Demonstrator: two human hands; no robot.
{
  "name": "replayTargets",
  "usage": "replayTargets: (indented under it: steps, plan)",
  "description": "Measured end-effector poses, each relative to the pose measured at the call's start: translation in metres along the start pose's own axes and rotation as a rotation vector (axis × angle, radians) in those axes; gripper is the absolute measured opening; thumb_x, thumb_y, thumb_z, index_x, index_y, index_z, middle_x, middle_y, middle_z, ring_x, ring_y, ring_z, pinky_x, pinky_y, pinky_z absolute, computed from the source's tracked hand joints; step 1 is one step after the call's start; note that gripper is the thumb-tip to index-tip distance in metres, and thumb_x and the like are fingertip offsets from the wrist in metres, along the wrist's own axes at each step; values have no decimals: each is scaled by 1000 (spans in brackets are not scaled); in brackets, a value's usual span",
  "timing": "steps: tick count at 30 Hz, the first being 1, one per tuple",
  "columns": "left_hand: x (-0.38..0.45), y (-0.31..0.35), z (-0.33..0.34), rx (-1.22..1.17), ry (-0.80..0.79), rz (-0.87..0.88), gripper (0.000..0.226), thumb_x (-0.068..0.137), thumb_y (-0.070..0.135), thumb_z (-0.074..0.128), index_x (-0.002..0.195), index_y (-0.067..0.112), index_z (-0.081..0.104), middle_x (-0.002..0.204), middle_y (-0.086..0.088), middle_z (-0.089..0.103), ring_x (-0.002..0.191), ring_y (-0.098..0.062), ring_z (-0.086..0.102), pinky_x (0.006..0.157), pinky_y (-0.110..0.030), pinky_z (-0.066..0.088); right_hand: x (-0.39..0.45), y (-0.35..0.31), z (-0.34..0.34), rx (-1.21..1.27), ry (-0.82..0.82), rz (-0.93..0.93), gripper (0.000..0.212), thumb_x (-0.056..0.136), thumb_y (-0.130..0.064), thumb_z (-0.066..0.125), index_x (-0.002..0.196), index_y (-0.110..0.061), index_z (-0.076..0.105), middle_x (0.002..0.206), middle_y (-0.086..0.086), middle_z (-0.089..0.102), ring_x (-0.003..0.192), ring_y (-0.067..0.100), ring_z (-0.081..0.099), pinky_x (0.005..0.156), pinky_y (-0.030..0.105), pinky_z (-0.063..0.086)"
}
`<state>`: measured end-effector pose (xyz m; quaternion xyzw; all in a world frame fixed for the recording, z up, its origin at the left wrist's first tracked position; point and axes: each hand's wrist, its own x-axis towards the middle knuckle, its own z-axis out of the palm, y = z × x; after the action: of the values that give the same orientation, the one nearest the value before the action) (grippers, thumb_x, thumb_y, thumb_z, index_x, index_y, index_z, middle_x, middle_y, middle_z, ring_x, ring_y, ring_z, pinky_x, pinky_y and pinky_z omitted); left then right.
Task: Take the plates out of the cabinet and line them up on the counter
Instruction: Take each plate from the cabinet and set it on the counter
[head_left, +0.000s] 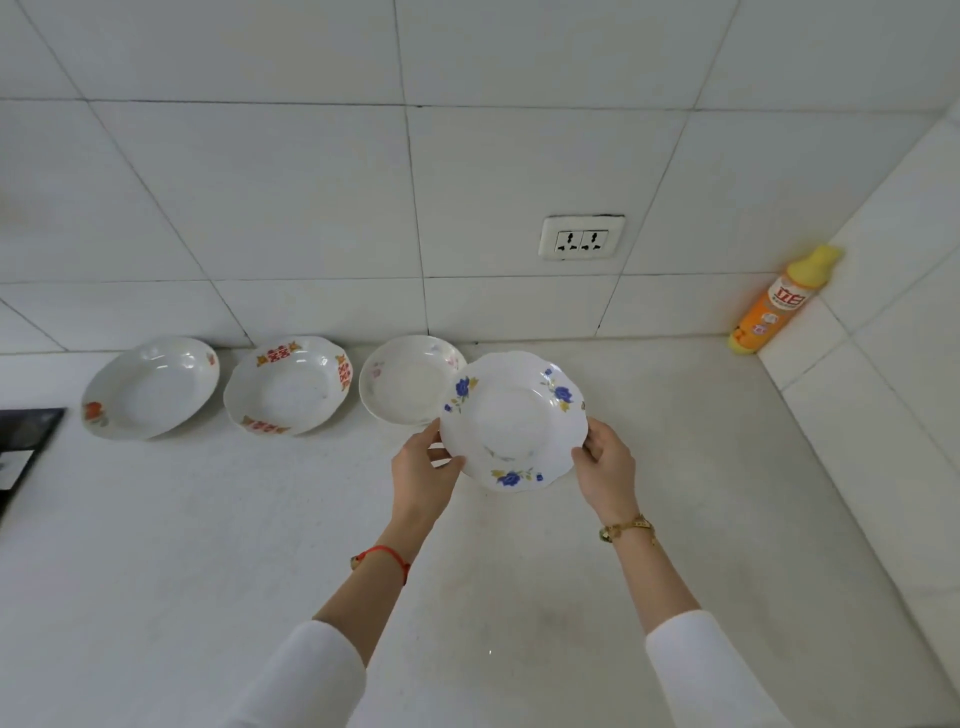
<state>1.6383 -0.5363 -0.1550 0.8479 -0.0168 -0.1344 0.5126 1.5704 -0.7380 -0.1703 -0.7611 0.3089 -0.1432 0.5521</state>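
Blue-flowered plate (514, 421), rigid, glazed, likely slippery and breakable, pinched at opposite scalloped rims by left hand (423, 467) and right hand (605, 467), near counter (675, 467) back edge.

White stone counter (519, 597), meeting tiled wall at far edge. Lined along the back: three plates, orange-flowered (150, 387), red-patterned (289, 384), pink-flowered (405, 379). Far right corner: orange detergent bottle (776, 304). Left edge: dark hob (21, 447).
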Motion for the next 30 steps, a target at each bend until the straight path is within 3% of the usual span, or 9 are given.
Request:
replayTargets:
  steps: [7, 11, 18, 30]
  plan:
    - [67, 0, 38, 9, -22, -39, 48, 81, 5, 71, 126, 16, 60, 112, -3, 67, 87, -11, 61, 75, -12, 47, 78, 23, 19, -79, -2, 69, 39, 82, 7, 47, 112, -13, 63, 101, -1, 67, 95, 14, 62, 84, 22, 48]
    - [98, -3, 54, -3, -32, -90, 46, 81, 4, 71, 125, 13, 61, 109, -4, 68, 89, -14, 62, 91, -31, 50, 110, 33, 27, -108, -10, 116, 40, 84, 8, 48, 118, -8, 61, 111, 4, 67, 103, 15, 61, 85, 21, 46]
    - [118, -3, 74, -49, -11, -90, 42, 83, 3, 70, 122, 16, 61, 99, 4, 65, 88, -12, 62, 86, -22, 48, 146, 42, 30, -175, -36, 114, 42, 85, 8, 47, 123, -6, 58, 117, 9, 65, 108, 18, 59, 89, 22, 42]
    - [123, -3, 97, -95, 11, -88, 49, 83, 1, 68, 128, 15, 58, 108, -3, 69, 97, -17, 66, 91, -33, 53, 163, 45, 22, -231, -43, 100, 36, 85, 7, 48, 115, -7, 61, 105, 4, 65, 101, 17, 60, 83, 23, 44]
